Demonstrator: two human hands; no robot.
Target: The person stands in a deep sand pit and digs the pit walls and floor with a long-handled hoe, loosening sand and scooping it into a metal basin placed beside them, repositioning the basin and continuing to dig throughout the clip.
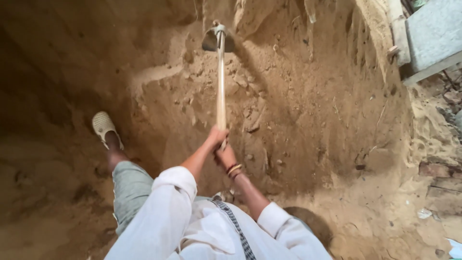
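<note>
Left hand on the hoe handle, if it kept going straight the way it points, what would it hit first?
The left hand points up along the handle toward the hoe blade. It would probably meet the sandy pit wall near the blade first, though depth is hard to judge.

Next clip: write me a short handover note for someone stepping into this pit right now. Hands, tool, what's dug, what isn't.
Left hand and right hand both grip the end of the hoe's wooden handle, left above right. Its metal blade is at the top of the sandy slope, against the soil.
Done: pit is dug deep, with loose clods on the slope.
Left: the slope itself is uncut. Left foot in a sandal stands on the pit floor.
</note>
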